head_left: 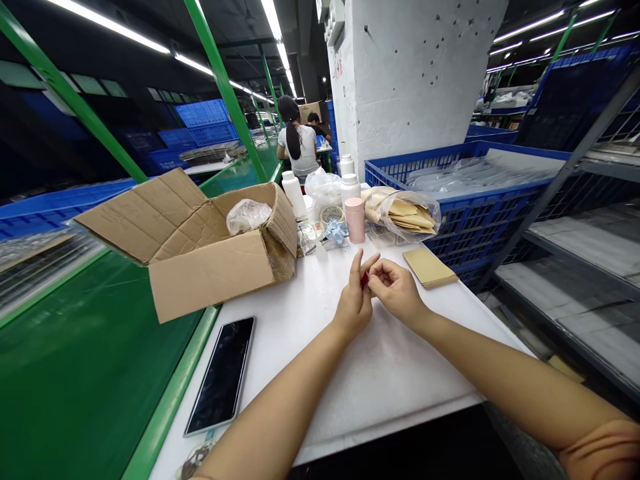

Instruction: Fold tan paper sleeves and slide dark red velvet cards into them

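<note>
My left hand [353, 301] and my right hand [396, 289] meet above the middle of the white table [380, 373]. Both pinch a small red object [365, 281] between their fingertips; it is too small to name. My left index finger points upward. A stack of tan paper sleeves [429, 267] lies just right of my right hand. A pink cup [355, 219] stands a little beyond my hands.
An open cardboard box [200, 240] with a plastic bag inside sits at the left. A phone [223, 373] lies near the table's front left. White bottles [293, 192], a bag of tan sleeves [405, 213] and a blue crate [470, 200] are behind. A person [298, 141] sits farther back. A green conveyor [80, 373] runs left.
</note>
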### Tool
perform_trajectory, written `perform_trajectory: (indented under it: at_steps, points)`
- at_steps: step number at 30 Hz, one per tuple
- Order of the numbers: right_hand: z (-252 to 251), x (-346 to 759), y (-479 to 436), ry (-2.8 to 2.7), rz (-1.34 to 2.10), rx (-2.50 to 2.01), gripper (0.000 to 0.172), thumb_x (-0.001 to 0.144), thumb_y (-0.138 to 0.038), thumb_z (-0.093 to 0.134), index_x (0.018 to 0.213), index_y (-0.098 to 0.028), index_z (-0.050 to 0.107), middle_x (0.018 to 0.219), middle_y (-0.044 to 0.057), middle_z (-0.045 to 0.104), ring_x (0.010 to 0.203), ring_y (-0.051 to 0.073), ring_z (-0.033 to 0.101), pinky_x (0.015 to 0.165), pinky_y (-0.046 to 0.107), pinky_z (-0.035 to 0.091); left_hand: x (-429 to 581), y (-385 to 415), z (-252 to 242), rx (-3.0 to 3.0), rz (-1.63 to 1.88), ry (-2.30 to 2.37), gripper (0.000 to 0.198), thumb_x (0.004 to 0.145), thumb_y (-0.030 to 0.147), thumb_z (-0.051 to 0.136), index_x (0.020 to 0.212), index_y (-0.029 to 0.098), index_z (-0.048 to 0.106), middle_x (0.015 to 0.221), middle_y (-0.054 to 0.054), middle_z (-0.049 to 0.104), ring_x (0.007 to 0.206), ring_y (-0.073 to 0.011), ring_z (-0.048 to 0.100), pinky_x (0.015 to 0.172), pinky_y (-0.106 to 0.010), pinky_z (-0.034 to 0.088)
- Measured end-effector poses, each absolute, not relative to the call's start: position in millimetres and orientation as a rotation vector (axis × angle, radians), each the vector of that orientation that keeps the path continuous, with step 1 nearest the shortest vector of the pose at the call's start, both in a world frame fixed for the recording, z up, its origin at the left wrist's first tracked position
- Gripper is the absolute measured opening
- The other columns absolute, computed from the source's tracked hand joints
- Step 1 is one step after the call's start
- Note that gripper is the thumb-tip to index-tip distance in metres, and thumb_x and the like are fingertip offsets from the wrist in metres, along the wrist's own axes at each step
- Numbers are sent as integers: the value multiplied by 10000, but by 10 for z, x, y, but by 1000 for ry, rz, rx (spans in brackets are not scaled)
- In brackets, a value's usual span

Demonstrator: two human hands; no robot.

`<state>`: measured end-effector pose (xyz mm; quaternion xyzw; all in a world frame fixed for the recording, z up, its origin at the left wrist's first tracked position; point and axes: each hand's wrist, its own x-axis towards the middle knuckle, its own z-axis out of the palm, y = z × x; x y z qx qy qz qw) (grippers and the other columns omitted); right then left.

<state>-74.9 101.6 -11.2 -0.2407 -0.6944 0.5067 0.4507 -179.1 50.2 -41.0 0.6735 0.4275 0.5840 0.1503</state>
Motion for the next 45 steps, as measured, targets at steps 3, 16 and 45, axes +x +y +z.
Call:
perform_trajectory:
  at_steps: [3, 16, 45]
  points:
    - [-97, -723, 1005, -1770, 1203, -566, 34, 706, -191, 546, 693, -193, 514, 620, -26, 527, 547, 106, 473, 514, 229, 393, -1797, 506, -408, 1942, 1680, 1246, 607, 928, 164, 344, 1438, 249, 26, 1413, -139, 367, 1268, -215, 399, 1029, -428, 378]
    - [-127, -741, 1027, -1645, 1311, -522, 86, 763, -256, 567, 720, -192, 529, 664, -4, 567, 597, 130, 545, 553, 245, 461, -1793, 476, -373, 1901, 1702, 1460, 437, 911, 168, 394, 1342, 193, 325, 1291, -121, 515, 1145, -202, 525, 954, -368, 454]
    - [-157, -747, 1153, -1846, 856, -808, 86, 691, -228, 532, 612, -203, 509, 518, -58, 440, 483, 95, 406, 481, 216, 335, -1768, 512, -336, 1236, 1758, 1276, 275, 824, 346, 561, 987, 142, 646, 1035, -84, 670, 948, -240, 612, 812, -329, 484]
